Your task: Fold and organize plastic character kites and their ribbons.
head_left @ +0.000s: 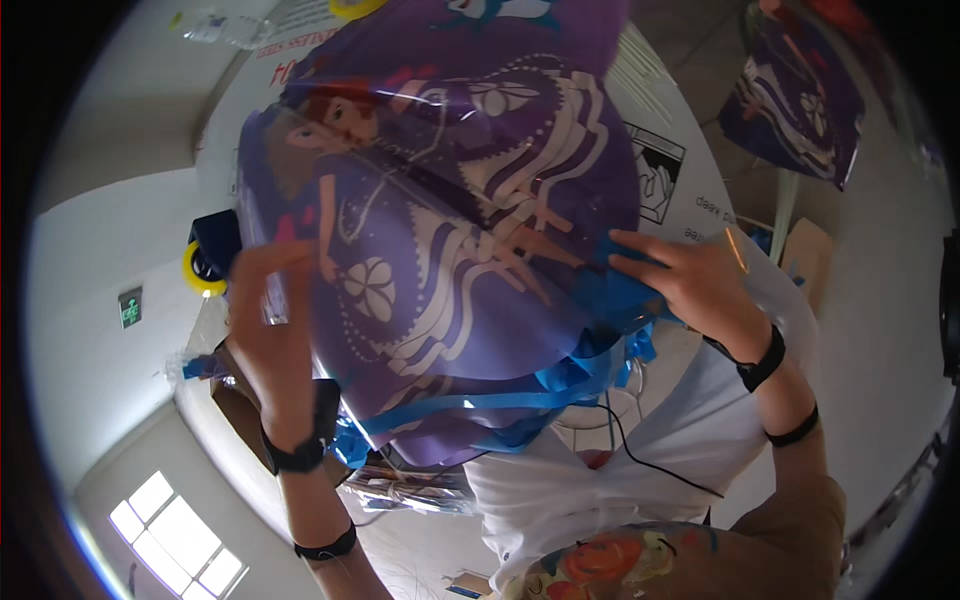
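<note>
A glossy purple plastic sheet [440, 330], printed with a cartoon figure in a ruffled dress, spreads out in front of me. Blue ribbon [480, 402] runs along its near edge and bunches up at the right. My left hand [272, 330] is at the sheet's left edge, its fingers bent over the plastic and gripping it. At the right side, my right hand [705, 290] lies with two fingers stretched out over the blue part of the sheet. Its thumb is hidden. More purple printed plastic lies beyond, at the top.
Beneath the sheet is a white printed surface [690, 215]. A similar purple printed piece [800, 110] is at the far right. A yellow and dark blue roll [207, 262] sits at the left, and a clear bottle [215, 27] at the far left. A black cable [640, 458] crosses my lap.
</note>
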`<control>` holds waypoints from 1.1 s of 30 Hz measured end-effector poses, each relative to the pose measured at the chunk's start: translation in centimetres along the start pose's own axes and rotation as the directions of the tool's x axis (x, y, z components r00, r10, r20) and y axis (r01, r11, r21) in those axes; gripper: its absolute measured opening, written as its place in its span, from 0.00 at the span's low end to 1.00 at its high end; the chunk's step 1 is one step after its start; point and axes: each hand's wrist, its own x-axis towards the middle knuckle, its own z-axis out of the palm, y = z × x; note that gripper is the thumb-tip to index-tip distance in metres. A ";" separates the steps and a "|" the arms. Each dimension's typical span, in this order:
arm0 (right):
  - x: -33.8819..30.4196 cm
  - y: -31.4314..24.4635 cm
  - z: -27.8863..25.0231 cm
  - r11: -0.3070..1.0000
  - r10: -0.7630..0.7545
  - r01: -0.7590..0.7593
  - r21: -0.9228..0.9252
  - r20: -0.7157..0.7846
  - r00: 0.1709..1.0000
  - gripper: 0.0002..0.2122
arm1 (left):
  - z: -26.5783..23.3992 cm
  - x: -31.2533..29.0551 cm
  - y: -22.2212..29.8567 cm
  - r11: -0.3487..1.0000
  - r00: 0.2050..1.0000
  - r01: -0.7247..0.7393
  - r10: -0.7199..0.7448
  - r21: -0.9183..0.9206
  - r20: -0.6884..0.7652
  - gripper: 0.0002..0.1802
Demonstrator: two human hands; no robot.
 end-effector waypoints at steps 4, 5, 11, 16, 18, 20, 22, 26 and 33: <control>0.2 -0.1 -0.3 0.999 -0.033 0.034 -0.040 0.041 0.999 0.21 | 6.6 3.6 9.9 0.908 0.732 -0.112 0.350 -0.404 0.584 0.24; -0.2 0.2 -0.1 0.999 -0.008 0.010 -0.049 0.051 0.999 0.21 | 8.6 4.3 11.4 0.912 0.584 0.073 0.289 -0.404 0.758 0.28; -0.2 0.6 0.5 0.997 -0.062 0.064 -0.054 0.035 0.997 0.16 | 15.6 4.5 10.7 0.960 0.573 -0.139 0.278 -0.243 0.771 0.22; -0.4 0.8 0.6 0.996 -0.047 0.050 -0.072 0.047 0.998 0.14 | 17.3 3.7 10.4 0.955 0.581 -0.180 0.296 -0.235 0.758 0.16; -0.3 0.8 0.6 0.997 -0.046 0.048 -0.060 0.042 0.998 0.15 | 17.4 3.6 10.5 0.959 0.587 -0.225 0.275 -0.173 0.761 0.16; -0.2 0.7 0.7 0.997 -0.050 0.052 -0.049 0.035 0.998 0.15 | 17.3 3.4 10.7 0.961 0.594 -0.234 0.260 -0.146 0.761 0.16; -0.3 0.7 0.6 0.997 -0.045 0.048 -0.066 0.039 0.998 0.14 | 17.6 3.3 10.9 0.961 0.602 -0.243 0.255 -0.131 0.757 0.16; -0.4 0.7 0.5 0.997 -0.038 0.040 -0.060 0.034 0.999 0.13 | 18.6 2.6 10.9 0.930 0.654 -0.338 0.341 -0.142 0.675 0.16; -0.2 0.0 0.3 0.995 -0.041 0.045 -0.091 0.051 0.998 0.11 | 19.0 2.9 13.4 0.902 0.692 -0.375 0.120 0.214 0.712 0.20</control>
